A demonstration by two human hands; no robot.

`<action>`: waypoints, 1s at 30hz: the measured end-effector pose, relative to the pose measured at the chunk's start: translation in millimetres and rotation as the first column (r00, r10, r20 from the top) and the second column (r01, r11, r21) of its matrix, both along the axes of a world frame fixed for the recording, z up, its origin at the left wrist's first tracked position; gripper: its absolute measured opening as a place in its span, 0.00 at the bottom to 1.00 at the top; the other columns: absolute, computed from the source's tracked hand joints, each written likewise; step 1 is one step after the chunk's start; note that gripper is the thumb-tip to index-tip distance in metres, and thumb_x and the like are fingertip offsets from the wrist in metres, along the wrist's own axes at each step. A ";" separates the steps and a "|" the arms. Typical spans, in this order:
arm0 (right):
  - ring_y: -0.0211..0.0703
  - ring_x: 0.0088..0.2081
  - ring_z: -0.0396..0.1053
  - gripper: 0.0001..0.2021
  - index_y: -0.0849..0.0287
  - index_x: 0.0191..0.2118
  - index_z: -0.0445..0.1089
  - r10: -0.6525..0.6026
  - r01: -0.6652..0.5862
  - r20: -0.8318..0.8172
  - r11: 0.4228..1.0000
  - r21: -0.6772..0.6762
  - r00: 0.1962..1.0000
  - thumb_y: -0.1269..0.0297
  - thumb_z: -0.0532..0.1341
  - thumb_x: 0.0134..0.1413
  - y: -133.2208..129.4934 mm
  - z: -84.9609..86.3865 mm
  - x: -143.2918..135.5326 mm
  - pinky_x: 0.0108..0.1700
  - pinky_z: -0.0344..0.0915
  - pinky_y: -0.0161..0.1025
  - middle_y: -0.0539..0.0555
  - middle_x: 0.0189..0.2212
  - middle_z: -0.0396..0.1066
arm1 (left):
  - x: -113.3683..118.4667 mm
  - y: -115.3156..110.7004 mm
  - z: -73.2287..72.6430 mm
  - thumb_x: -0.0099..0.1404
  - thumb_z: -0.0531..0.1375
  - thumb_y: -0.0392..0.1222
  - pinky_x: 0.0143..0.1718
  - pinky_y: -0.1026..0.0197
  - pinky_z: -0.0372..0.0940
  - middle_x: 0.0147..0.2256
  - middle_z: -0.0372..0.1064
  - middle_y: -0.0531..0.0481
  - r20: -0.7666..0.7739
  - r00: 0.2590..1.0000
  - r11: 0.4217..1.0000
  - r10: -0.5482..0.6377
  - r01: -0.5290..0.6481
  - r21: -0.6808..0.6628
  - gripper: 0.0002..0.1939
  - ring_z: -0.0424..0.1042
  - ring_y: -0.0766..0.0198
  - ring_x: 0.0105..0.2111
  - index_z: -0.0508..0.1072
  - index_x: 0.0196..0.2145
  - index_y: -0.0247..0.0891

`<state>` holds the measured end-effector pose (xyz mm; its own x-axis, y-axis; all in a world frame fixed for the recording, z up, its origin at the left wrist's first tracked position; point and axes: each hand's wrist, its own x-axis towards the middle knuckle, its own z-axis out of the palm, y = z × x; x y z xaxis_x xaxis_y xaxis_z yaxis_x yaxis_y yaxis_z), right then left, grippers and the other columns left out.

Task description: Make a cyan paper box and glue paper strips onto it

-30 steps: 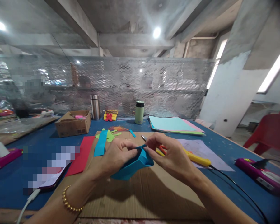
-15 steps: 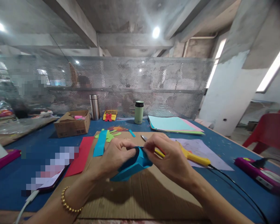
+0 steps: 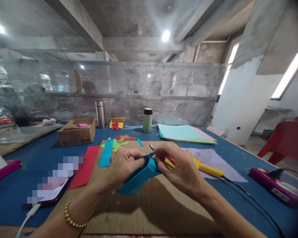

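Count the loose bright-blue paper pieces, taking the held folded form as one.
3 visible: the folded form held by the left hand and right hand, the wide strip beside the left hand, and the small strip farther back. Others may be hidden behind the hands.

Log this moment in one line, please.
left hand: holding folded blue paper | right hand: pinching the same paper | below: cardboard | nearby: yellow corded tool, red sheet, blue strip
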<state>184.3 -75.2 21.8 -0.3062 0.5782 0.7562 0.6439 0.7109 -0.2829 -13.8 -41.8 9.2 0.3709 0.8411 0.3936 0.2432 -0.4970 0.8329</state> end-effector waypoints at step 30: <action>0.39 0.29 0.62 0.08 0.57 0.30 0.65 -0.056 0.048 0.101 0.996 0.079 0.993 0.77 0.59 0.52 2.1 -1.6 -1.6 0.35 0.55 0.38 0.47 0.25 0.67 | 2.1 -3.5 7.5 0.57 0.60 0.43 0.27 0.65 0.56 0.21 0.67 0.54 -0.026 0.998 0.998 -0.059 0.059 0.021 0.11 0.61 0.67 0.24 0.77 0.22 0.36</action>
